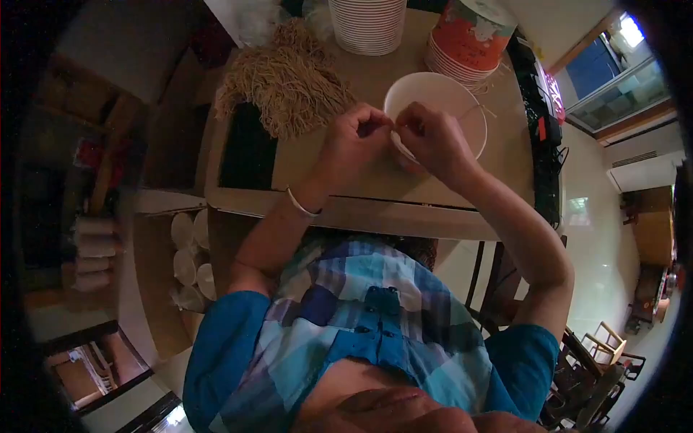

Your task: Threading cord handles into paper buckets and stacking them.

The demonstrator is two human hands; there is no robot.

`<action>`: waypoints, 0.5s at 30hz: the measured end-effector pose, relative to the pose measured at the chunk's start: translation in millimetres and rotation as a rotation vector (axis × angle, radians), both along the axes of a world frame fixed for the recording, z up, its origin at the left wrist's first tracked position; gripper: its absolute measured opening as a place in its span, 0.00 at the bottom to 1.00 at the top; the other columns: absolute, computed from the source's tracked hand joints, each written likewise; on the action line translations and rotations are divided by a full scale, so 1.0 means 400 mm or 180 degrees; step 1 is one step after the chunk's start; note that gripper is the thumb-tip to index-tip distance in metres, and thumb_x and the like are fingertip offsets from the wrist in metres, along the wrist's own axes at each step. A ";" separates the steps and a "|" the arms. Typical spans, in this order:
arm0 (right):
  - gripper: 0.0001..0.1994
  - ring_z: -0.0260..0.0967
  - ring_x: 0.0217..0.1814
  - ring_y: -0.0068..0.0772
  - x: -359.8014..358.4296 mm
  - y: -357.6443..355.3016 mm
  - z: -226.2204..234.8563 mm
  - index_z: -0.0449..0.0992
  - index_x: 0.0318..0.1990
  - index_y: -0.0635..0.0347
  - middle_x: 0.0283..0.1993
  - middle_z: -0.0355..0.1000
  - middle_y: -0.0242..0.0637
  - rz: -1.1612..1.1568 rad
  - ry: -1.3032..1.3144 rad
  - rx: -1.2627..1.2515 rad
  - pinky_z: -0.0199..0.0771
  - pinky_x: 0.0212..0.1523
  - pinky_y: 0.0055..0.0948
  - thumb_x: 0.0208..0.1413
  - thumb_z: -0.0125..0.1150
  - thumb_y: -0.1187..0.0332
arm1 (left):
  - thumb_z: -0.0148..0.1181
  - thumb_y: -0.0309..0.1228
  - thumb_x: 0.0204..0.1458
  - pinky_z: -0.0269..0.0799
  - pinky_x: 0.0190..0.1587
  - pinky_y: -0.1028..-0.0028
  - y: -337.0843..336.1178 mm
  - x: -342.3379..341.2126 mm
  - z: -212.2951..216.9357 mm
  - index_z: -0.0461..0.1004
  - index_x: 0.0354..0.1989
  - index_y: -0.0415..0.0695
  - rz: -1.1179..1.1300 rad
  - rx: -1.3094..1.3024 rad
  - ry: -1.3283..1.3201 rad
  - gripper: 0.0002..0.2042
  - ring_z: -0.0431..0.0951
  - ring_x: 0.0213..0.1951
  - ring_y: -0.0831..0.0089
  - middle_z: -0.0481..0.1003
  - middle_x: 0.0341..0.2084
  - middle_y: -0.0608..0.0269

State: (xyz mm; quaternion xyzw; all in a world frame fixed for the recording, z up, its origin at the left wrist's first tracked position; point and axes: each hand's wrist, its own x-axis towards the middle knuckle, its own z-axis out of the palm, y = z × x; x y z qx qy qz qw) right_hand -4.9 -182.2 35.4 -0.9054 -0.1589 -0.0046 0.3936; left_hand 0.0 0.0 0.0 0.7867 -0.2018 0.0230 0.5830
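A wide white paper bucket stands on the cardboard-covered table in front of me, its open mouth facing up. At its near left rim my left hand and my right hand meet, fingertips pinched close together. Whatever lies between the fingers is too small to make out. A thin pale string shows at the bucket's right side, with its end past the rim. Left of the bucket lies a loose heap of tan strings, nearest to my left hand.
Behind the bucket rise a stack of white paper buckets and a stack of red-orange printed ones. Black equipment with a red part lines the table's right edge. A cardboard box at lower left holds several white cup-like pieces.
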 end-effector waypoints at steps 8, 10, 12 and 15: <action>0.08 0.71 0.32 0.30 0.016 -0.005 -0.030 0.73 0.32 0.64 0.29 0.75 0.41 0.0174 0.0090 0.0823 0.71 0.35 0.32 0.50 0.62 0.69 | 0.58 0.31 0.55 0.68 0.37 0.82 0.019 -0.010 0.025 0.75 0.39 0.40 -0.0349 -0.1020 0.1487 0.08 0.73 0.33 0.84 0.76 0.31 0.70; 0.07 0.72 0.32 0.29 0.015 -0.008 -0.025 0.73 0.34 0.63 0.28 0.74 0.41 0.0140 0.0084 0.0767 0.71 0.34 0.32 0.50 0.61 0.69 | 0.58 0.31 0.55 0.68 0.38 0.82 0.018 -0.007 0.022 0.75 0.39 0.40 -0.0363 -0.1055 0.1569 0.08 0.73 0.34 0.84 0.76 0.31 0.70; 0.07 0.72 0.32 0.29 0.010 -0.008 -0.012 0.72 0.35 0.63 0.28 0.74 0.41 0.0107 0.0082 0.0712 0.71 0.34 0.32 0.51 0.60 0.70 | 0.58 0.31 0.55 0.68 0.38 0.82 0.018 -0.007 0.023 0.76 0.39 0.41 -0.0374 -0.1091 0.1654 0.08 0.73 0.34 0.83 0.76 0.31 0.70; 0.05 0.72 0.32 0.30 -0.006 -0.007 0.020 0.72 0.36 0.61 0.28 0.73 0.42 0.0118 0.0079 0.0520 0.71 0.34 0.33 0.52 0.57 0.72 | 0.58 0.32 0.54 0.70 0.39 0.81 0.013 -0.006 0.023 0.75 0.39 0.41 -0.0315 -0.1052 0.1756 0.08 0.74 0.34 0.81 0.76 0.32 0.69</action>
